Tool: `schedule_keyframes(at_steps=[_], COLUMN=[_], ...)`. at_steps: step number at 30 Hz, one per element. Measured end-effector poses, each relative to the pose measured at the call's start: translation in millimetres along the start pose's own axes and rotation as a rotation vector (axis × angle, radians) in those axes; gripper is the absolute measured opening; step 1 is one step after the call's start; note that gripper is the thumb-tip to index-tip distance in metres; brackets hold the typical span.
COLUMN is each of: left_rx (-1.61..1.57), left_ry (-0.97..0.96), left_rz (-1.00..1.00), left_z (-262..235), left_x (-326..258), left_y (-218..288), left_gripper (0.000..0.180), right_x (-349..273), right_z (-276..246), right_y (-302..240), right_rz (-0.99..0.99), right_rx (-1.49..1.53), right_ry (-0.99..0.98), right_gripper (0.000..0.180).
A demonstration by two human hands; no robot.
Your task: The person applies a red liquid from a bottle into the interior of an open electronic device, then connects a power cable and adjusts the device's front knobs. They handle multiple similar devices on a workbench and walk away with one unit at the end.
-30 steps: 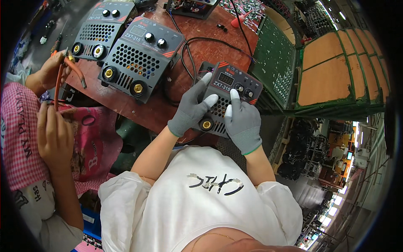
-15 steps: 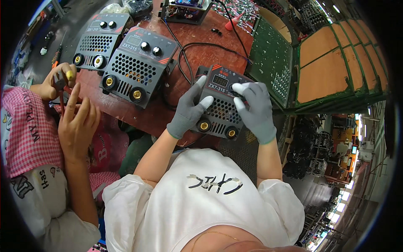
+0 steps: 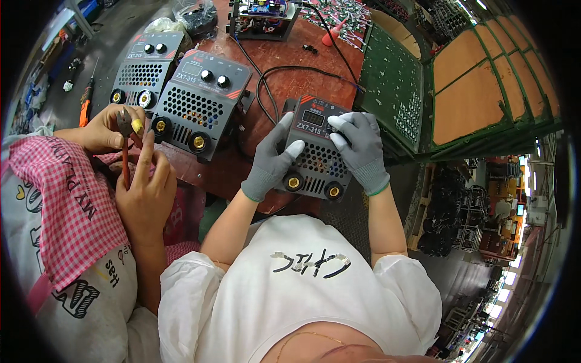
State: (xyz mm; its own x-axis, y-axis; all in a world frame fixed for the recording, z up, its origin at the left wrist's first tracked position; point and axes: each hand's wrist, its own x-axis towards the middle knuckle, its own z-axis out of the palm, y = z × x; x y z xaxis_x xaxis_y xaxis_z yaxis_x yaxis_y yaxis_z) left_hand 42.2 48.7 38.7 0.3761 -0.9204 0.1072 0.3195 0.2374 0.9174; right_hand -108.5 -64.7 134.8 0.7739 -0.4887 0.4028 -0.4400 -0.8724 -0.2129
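Note:
A dark grey welding machine (image 3: 321, 158) with a small display, a honeycomb vent and two round brass-centred sockets faces me at the table's near edge. My left hand (image 3: 270, 158), in a grey glove with white fingertips, grips its left side, thumb on the front. My right hand (image 3: 362, 148), gloved alike, is bent over the upper right of the panel. Its thumb and forefinger pinch a control knob (image 3: 331, 129), mostly hidden by the fingers.
Two similar welding machines (image 3: 200, 100) stand to the left on the red table (image 3: 290, 75). A black cable crosses behind mine. An opened unit (image 3: 263, 24) stands at the back. On the left, a co-worker's hands (image 3: 145, 175) hold pliers (image 3: 125, 136). Green-framed panels (image 3: 472, 100) rise at right.
My right hand has shifted slightly left at the knob; my left hand stays on the machine. The co-worker's hands and pliers have moved right, toward the neighbouring machines.

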Motion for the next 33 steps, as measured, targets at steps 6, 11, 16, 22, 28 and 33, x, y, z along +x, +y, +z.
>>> schedule_keyframes(at_steps=[6,11,16,22,28,33], left_rx=[-0.043,-0.035,-0.056,0.000,0.003,0.018], left_ry=[0.010,0.012,-0.007,-0.002,0.007,-0.004], left_rz=[-0.012,0.005,0.016,0.003,-0.012,0.012], left_z=[2,3,3,2,4,1], left_x=[-1,-2,-3,-5,-9,-8], left_y=[0,-1,-1,1,2,-3], left_gripper=[0.061,0.061,0.060,0.060,0.060,0.063], right_x=[-3,-9,-24,-27,-17,-18], right_z=[-1,-3,-2,-10,7,11], right_y=[-3,-8,-5,-8,-15,-2], right_rz=[0.080,0.112,0.105,0.146,0.192,0.222], right_rx=[-0.171,-0.135,-0.052,0.001,-0.048,-0.263], right_ry=[-0.005,0.055,-0.012,0.080,0.156,0.149], right_gripper=[0.028,0.042,0.048,0.023,0.053,0.071])
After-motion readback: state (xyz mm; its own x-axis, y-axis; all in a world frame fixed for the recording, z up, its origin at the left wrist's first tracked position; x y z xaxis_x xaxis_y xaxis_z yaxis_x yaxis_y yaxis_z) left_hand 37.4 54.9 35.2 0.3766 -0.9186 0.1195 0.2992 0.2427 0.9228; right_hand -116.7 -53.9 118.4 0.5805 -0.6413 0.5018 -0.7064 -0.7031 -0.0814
